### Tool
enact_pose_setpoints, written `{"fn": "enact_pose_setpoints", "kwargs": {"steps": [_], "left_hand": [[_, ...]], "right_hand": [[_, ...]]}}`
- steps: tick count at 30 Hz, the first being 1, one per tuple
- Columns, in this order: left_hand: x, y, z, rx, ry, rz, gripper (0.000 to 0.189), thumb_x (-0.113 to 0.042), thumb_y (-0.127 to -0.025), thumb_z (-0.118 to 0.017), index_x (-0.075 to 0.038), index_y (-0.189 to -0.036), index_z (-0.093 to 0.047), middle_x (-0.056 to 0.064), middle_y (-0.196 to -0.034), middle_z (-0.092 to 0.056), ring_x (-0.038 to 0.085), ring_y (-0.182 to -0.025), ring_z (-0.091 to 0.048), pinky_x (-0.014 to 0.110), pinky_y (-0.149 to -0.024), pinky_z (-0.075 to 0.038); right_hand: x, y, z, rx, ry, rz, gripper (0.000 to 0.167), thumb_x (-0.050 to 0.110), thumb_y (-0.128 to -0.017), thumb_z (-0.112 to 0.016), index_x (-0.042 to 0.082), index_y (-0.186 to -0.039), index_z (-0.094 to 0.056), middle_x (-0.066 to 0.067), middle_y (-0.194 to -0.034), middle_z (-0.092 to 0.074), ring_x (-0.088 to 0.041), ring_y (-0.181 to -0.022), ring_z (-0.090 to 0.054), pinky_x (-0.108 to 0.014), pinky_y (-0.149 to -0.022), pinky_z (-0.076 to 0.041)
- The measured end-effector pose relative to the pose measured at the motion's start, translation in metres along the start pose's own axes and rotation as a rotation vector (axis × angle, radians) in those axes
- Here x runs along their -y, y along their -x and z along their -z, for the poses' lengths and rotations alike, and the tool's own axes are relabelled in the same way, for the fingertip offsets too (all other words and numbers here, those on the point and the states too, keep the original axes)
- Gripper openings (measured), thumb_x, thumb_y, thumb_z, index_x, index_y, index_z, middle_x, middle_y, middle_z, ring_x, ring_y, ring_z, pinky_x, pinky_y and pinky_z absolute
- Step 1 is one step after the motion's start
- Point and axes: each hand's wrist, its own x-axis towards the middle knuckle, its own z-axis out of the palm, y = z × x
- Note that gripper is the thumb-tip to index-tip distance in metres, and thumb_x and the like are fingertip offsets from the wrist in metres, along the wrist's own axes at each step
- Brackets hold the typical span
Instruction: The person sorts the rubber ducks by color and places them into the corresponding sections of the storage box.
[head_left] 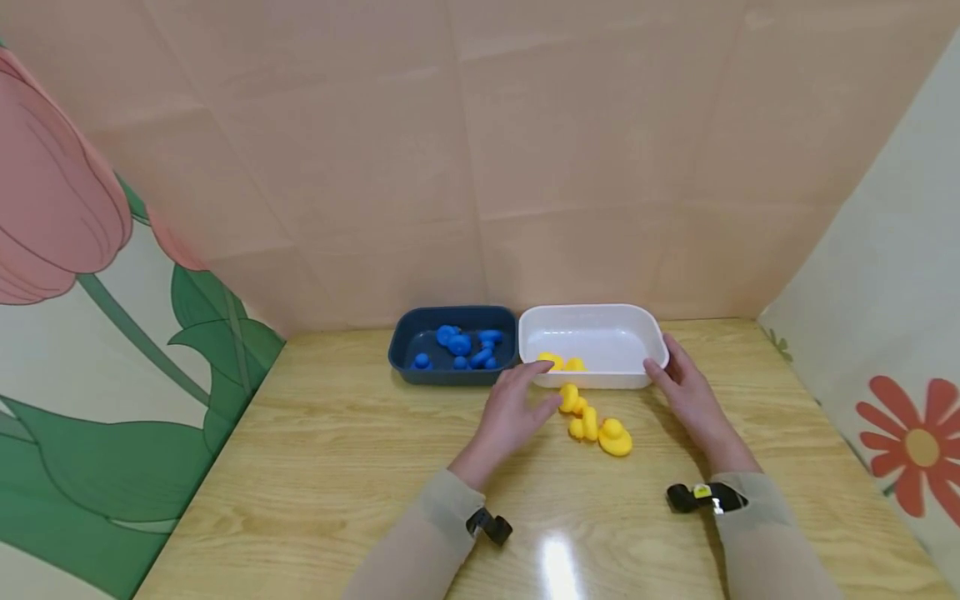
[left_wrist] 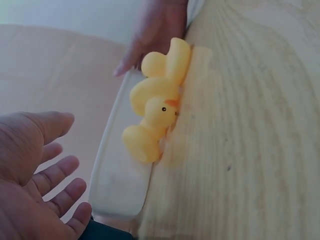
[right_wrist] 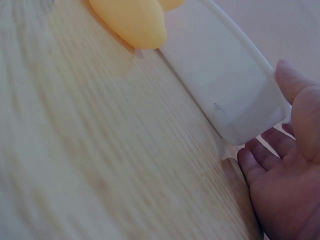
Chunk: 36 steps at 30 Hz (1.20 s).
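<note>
A white plastic tray stands at the back with some yellow pieces inside its front left. My right hand grips the tray's right end, thumb at the rim and the other fingers along the outside. My left hand hovers by the tray's front left corner, fingers spread and holding nothing, as the left wrist view shows. Three yellow toy ducks lie in front of the tray: one near the left thumb, one tipped over and one upright.
A dark blue tray stands against the white tray's left side, with several blue toys in it. Behind both trays rises a beige covered wall. Flower-patterned panels flank the wooden table.
</note>
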Motion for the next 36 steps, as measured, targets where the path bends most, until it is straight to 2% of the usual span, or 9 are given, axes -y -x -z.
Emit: {"fn": "enact_pose_setpoints", "kwargs": {"steps": [3, 8, 15, 22, 27, 36], "left_hand": [[0.0, 0.003, -0.003, 0.026, 0.0, 0.007, 0.051, -0.03, -0.108, -0.077, -0.021, -0.156, -0.063, -0.001, -0.158, -0.061, 0.028, -0.145, -0.053, 0.048, -0.12, -0.047], [0.0, 0.006, -0.008, 0.063, -0.015, 0.015, 0.05, -0.03, -0.109, -0.075, -0.023, -0.156, -0.062, -0.002, -0.161, -0.059, 0.028, -0.151, -0.049, 0.05, -0.129, -0.035], [0.01, 0.005, -0.018, 0.073, -0.046, -0.076, 0.049, -0.027, -0.11, -0.074, -0.018, -0.156, -0.062, -0.002, -0.158, -0.062, 0.024, -0.149, -0.053, 0.05, -0.132, -0.029], [0.016, 0.003, -0.025, 0.085, -0.04, -0.105, 0.048, -0.026, -0.111, -0.072, -0.017, -0.157, -0.061, -0.003, -0.158, -0.062, 0.023, -0.143, -0.056, 0.039, -0.123, -0.043], [0.018, 0.0, -0.028, 0.106, -0.031, -0.113, 0.048, -0.028, -0.112, -0.07, -0.017, -0.158, -0.06, -0.004, -0.159, -0.061, 0.023, -0.144, -0.055, 0.038, -0.123, -0.043], [0.015, -0.003, -0.031, 0.134, -0.03, -0.085, 0.048, -0.028, -0.111, -0.071, -0.022, -0.158, -0.061, -0.005, -0.161, -0.059, 0.023, -0.148, -0.052, 0.041, -0.125, -0.04]], "right_hand": [[0.001, 0.001, 0.0, 0.001, -0.001, 0.001, 0.091, 0.051, -0.115, -0.055, 0.021, -0.178, 0.003, -0.017, -0.183, -0.006, -0.046, -0.166, -0.013, -0.065, -0.129, -0.02], [0.003, 0.003, 0.0, 0.003, -0.007, 0.005, 0.091, 0.051, -0.115, -0.055, 0.022, -0.178, 0.003, -0.016, -0.183, -0.007, -0.045, -0.166, -0.014, -0.062, -0.129, -0.019], [0.004, 0.004, 0.0, 0.003, 0.0, 0.002, 0.092, 0.053, -0.115, -0.055, 0.022, -0.178, 0.004, -0.015, -0.184, -0.005, -0.045, -0.166, -0.013, -0.064, -0.129, -0.02], [0.005, 0.004, 0.0, 0.002, -0.005, -0.002, 0.093, 0.054, -0.114, -0.056, 0.022, -0.178, 0.003, -0.016, -0.183, -0.006, -0.046, -0.166, -0.013, -0.067, -0.128, -0.02], [0.007, 0.006, -0.001, -0.003, -0.015, 0.0, 0.093, 0.053, -0.114, -0.057, 0.022, -0.179, 0.002, -0.017, -0.183, -0.007, -0.046, -0.166, -0.015, -0.066, -0.128, -0.021], [0.01, 0.009, -0.001, -0.003, -0.019, 0.006, 0.091, 0.05, -0.115, -0.056, 0.019, -0.179, 0.001, -0.018, -0.183, -0.009, -0.045, -0.166, -0.016, -0.061, -0.129, -0.02]]}}
